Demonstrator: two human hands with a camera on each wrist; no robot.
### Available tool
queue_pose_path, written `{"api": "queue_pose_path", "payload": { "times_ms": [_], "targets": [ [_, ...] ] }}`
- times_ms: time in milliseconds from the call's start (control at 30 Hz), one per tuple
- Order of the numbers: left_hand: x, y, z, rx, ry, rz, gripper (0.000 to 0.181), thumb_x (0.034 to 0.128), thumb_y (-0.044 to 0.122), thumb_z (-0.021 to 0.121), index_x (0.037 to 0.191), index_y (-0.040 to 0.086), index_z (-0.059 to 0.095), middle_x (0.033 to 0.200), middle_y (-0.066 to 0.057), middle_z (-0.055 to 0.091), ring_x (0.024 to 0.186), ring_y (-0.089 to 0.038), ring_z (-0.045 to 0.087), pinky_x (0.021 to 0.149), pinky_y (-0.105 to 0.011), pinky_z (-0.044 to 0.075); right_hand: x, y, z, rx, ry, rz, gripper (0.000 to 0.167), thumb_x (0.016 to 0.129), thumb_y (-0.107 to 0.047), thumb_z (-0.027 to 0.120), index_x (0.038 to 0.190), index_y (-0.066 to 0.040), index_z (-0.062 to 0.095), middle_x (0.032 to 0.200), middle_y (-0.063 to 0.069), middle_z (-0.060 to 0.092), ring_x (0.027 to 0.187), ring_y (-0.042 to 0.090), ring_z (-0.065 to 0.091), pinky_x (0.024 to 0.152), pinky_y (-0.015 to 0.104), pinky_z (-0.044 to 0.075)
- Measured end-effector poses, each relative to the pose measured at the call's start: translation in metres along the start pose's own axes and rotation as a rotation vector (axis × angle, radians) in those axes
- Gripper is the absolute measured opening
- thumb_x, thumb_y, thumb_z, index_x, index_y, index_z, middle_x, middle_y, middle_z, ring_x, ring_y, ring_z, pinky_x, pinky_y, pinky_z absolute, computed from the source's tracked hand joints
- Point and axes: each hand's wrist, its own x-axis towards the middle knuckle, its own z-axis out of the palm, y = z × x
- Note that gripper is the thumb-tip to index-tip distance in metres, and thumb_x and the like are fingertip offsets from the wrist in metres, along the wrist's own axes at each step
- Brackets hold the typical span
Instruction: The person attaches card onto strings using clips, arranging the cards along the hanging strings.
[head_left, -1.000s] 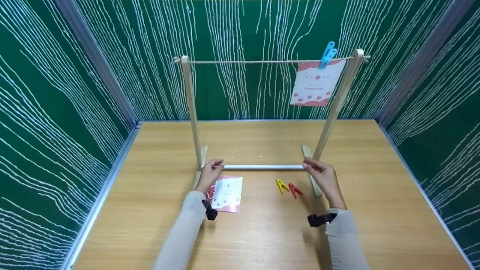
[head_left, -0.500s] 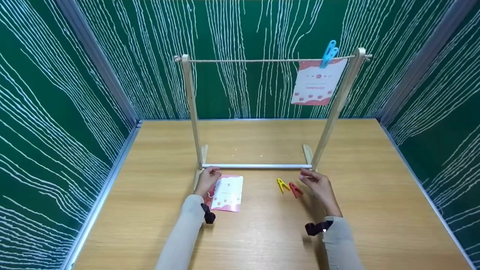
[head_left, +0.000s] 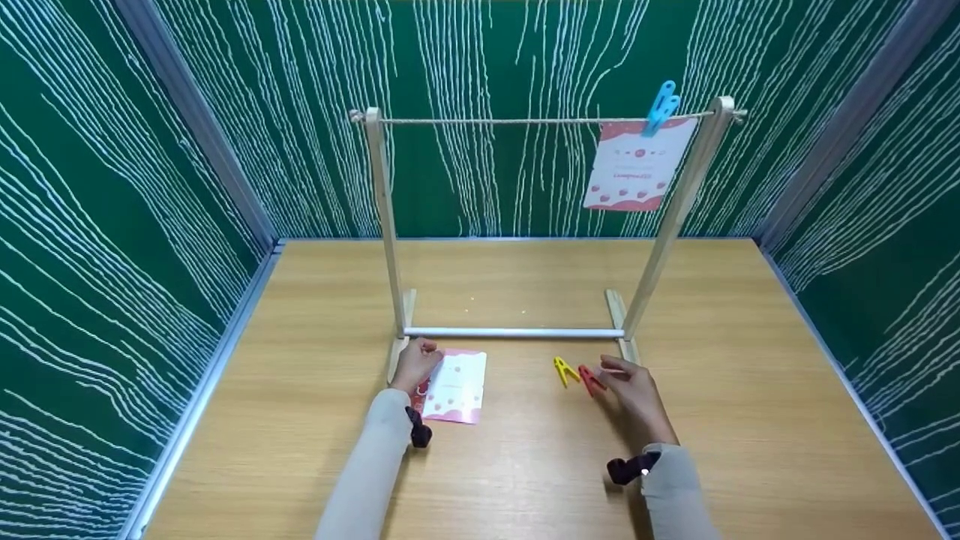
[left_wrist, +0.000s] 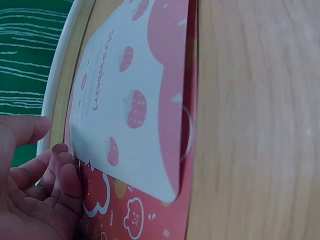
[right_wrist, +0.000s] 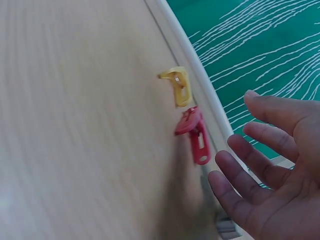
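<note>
My left hand is beside a white and pink strawberry-print card on the table. In the left wrist view its fingers are loosely bent near the card's edge, with the thumb apart and nothing between them. Under that card lies a red card with white bear drawings. My right hand hovers just right of a red clothespin. The right wrist view has its fingers spread and relaxed, off the clothespin. Next to the red one lies a yellow clothespin.
Behind the hands stands a wooden frame with a string across its top and a white bar low down. A blue clothespin holds another strawberry card on the string. Green walls enclose the table.
Both hands have come off the frame's low bar toward me. The left has moved down beside the cards, and the right down next to the red clothespin.
</note>
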Motion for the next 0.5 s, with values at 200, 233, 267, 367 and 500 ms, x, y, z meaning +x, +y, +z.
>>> {"api": "queue_pose_path", "payload": {
  "times_ms": [200, 233, 267, 367, 500],
  "targets": [
    [-0.003, -0.002, -0.001, 0.025, -0.030, -0.044, 0.031, 0.0867, 0.015, 0.062, 0.109, -0.005, 0.059, 0.102, -0.018, 0.063, 0.086, -0.022, 0.057, 0.072, -0.033, 0.049, -0.002, 0.003, 0.005, 0.038, -0.002, 0.000, 0.049, 0.093, -0.016, 0.064, 0.132, 0.010, 0.050, 0.128, 0.028, 0.057, 0.116, 0.035, 0.056, 0.095, 0.027, 0.045],
    [-0.003, -0.002, -0.001, 0.026, -0.040, -0.054, 0.032, 0.0872, 0.016, 0.062, 0.111, -0.005, 0.058, 0.103, -0.017, 0.062, 0.084, -0.021, 0.056, 0.069, -0.031, 0.048, -0.002, 0.004, 0.005, 0.041, -0.005, 0.007, 0.049, 0.092, -0.016, 0.064, 0.132, 0.010, 0.050, 0.127, 0.028, 0.057, 0.117, 0.035, 0.055, 0.096, 0.027, 0.045],
    [-0.003, -0.002, -0.002, 0.009, -0.057, -0.083, 0.033, 0.0880, 0.017, 0.061, 0.114, -0.003, 0.057, 0.102, -0.016, 0.061, 0.078, -0.020, 0.054, 0.062, -0.030, 0.047, -0.001, 0.006, 0.005, 0.038, -0.015, 0.017, 0.050, 0.093, -0.017, 0.064, 0.133, 0.010, 0.049, 0.128, 0.028, 0.056, 0.118, 0.034, 0.054, 0.097, 0.028, 0.044],
    [-0.002, -0.001, -0.003, -0.030, -0.106, -0.164, 0.037, 0.0892, 0.021, 0.062, 0.120, 0.001, 0.053, 0.098, -0.011, 0.055, 0.062, -0.015, 0.045, 0.047, -0.025, 0.036, 0.002, 0.013, 0.006, 0.032, -0.043, 0.047, 0.055, 0.092, -0.021, 0.065, 0.135, 0.008, 0.047, 0.132, 0.028, 0.054, 0.121, 0.034, 0.052, 0.105, 0.038, 0.040],
    [0.000, 0.001, -0.004, -0.021, -0.146, -0.187, 0.041, 0.0874, 0.021, 0.065, 0.122, 0.002, 0.051, 0.096, -0.009, 0.053, 0.063, -0.015, 0.044, 0.047, -0.025, 0.036, 0.001, 0.014, 0.006, 0.033, -0.079, 0.086, 0.059, 0.090, -0.022, 0.068, 0.138, 0.005, 0.045, 0.137, 0.026, 0.050, 0.126, 0.035, 0.048, 0.110, 0.044, 0.036]
  ]
}}
